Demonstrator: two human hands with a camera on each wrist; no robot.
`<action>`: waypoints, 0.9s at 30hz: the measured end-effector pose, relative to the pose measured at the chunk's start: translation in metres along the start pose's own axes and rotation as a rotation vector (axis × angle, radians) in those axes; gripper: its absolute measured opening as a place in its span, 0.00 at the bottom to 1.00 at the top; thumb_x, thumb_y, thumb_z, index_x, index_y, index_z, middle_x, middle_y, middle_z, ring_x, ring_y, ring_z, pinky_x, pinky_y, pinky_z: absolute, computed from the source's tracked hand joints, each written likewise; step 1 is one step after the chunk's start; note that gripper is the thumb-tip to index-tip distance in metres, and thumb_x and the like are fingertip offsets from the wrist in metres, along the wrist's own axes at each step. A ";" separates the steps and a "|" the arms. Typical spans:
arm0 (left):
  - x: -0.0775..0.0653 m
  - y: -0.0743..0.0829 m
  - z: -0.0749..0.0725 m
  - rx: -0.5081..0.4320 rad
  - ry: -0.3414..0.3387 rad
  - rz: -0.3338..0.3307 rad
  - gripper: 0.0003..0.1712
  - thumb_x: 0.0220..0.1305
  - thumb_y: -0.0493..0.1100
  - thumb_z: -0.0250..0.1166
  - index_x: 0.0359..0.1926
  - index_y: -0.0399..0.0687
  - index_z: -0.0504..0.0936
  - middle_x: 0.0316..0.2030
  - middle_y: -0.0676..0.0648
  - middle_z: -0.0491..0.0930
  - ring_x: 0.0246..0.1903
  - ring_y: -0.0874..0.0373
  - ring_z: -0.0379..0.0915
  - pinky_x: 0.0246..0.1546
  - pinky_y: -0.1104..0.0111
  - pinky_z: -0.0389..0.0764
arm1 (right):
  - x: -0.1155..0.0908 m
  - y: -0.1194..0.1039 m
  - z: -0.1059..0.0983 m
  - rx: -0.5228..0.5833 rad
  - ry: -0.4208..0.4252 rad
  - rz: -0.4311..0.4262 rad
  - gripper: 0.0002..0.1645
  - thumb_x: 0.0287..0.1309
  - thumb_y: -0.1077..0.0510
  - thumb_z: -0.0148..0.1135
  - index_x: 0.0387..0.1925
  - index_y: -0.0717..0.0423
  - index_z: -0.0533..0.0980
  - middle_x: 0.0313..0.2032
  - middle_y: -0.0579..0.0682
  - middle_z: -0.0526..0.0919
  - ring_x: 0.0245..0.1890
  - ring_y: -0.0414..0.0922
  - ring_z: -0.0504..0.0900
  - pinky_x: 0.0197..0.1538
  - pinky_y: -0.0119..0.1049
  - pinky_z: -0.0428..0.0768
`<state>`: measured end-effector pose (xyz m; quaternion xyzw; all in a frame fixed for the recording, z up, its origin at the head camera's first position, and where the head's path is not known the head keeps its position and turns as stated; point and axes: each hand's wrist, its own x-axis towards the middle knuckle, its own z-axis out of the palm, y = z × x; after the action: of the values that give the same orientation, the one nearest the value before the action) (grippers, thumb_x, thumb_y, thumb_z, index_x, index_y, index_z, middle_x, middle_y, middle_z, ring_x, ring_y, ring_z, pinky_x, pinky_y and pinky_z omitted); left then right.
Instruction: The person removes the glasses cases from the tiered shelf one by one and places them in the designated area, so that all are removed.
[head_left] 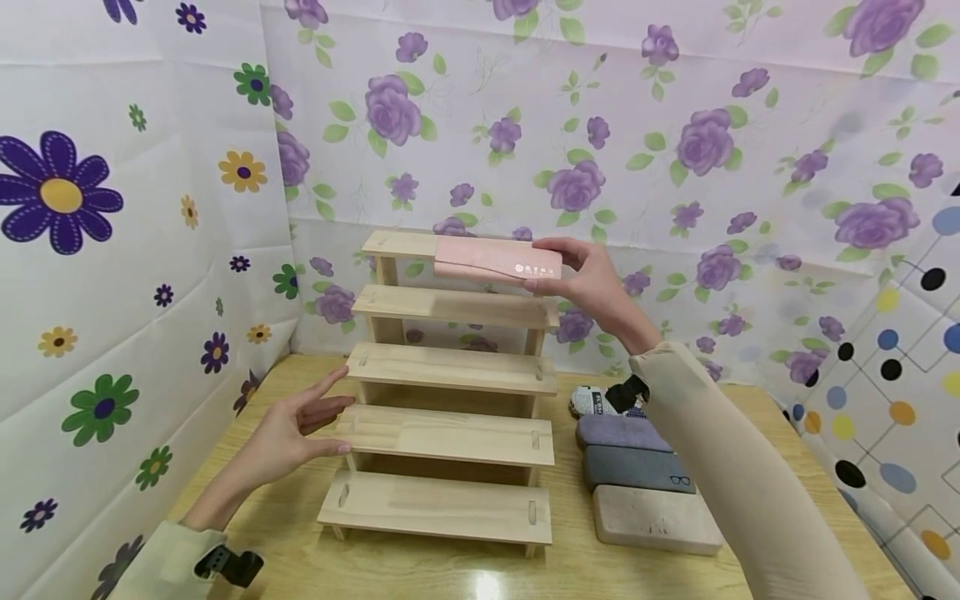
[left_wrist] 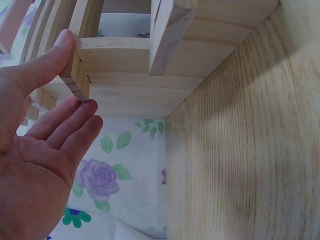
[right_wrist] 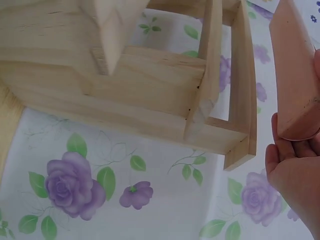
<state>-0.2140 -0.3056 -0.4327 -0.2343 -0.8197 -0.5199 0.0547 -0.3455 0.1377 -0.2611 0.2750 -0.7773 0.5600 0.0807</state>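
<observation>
A pink glasses case (head_left: pixel 495 258) with a flap and pale lettering is gripped at its right end by my right hand (head_left: pixel 588 279), thumb in front. It overlaps the top step of a wooden stepped shelf (head_left: pixel 450 367) in the head view; the right wrist view shows the case (right_wrist: pixel 297 75) beside the shelf's upper end. My left hand (head_left: pixel 288 433) is at the shelf's left side. The left wrist view has its thumb on one step's end (left_wrist: pixel 80 80) and its fingertips at the underside, pinching the board.
Right of the shelf, a row of cases lies on the wooden table (head_left: pixel 420 575): a beige case (head_left: pixel 656 521), a dark grey-blue case (head_left: pixel 630 468), a purple-grey case (head_left: pixel 618 433) and a printed item (head_left: pixel 588 402). Floral cloth (head_left: pixel 465 108) hangs behind.
</observation>
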 end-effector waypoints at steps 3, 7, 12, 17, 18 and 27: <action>0.000 0.000 0.000 0.004 0.001 0.002 0.62 0.54 0.34 0.82 0.84 0.57 0.58 0.65 0.34 0.78 0.65 0.40 0.74 0.62 0.67 0.79 | -0.009 0.002 -0.003 -0.005 -0.002 -0.001 0.37 0.53 0.62 0.82 0.65 0.59 0.80 0.60 0.54 0.83 0.60 0.48 0.78 0.58 0.38 0.80; 0.000 0.001 0.000 0.006 -0.001 0.007 0.62 0.54 0.33 0.82 0.84 0.57 0.57 0.65 0.34 0.78 0.65 0.40 0.73 0.62 0.68 0.79 | -0.021 0.007 -0.007 -0.005 -0.001 -0.015 0.36 0.54 0.62 0.82 0.65 0.59 0.80 0.60 0.55 0.82 0.62 0.49 0.77 0.59 0.38 0.79; 0.000 0.000 0.000 -0.002 -0.006 0.011 0.62 0.55 0.34 0.82 0.84 0.56 0.57 0.65 0.34 0.78 0.65 0.39 0.73 0.62 0.70 0.78 | -0.038 0.014 -0.014 -0.001 0.005 -0.028 0.36 0.54 0.64 0.81 0.65 0.62 0.79 0.60 0.56 0.83 0.63 0.47 0.76 0.59 0.33 0.78; 0.000 0.000 0.000 -0.002 -0.008 0.012 0.62 0.55 0.34 0.82 0.84 0.57 0.57 0.65 0.34 0.78 0.66 0.39 0.73 0.61 0.74 0.77 | -0.056 0.022 -0.021 -0.001 0.012 -0.047 0.35 0.55 0.67 0.80 0.65 0.64 0.79 0.61 0.57 0.81 0.64 0.48 0.76 0.59 0.32 0.79; 0.000 0.000 0.000 0.001 -0.008 0.010 0.62 0.55 0.34 0.82 0.84 0.57 0.57 0.65 0.34 0.78 0.65 0.39 0.73 0.61 0.74 0.77 | -0.060 0.023 -0.023 -0.007 0.010 -0.050 0.35 0.56 0.67 0.79 0.65 0.63 0.79 0.62 0.56 0.81 0.65 0.48 0.76 0.59 0.32 0.79; 0.000 0.001 0.000 0.016 -0.007 0.005 0.62 0.55 0.35 0.82 0.84 0.57 0.57 0.65 0.33 0.78 0.65 0.40 0.74 0.62 0.63 0.79 | -0.100 0.037 -0.038 -0.039 0.003 -0.063 0.34 0.58 0.67 0.78 0.66 0.64 0.77 0.62 0.58 0.80 0.62 0.46 0.76 0.59 0.31 0.80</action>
<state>-0.2131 -0.3051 -0.4318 -0.2377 -0.8233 -0.5124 0.0548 -0.2884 0.2148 -0.3215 0.2969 -0.7789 0.5424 0.1050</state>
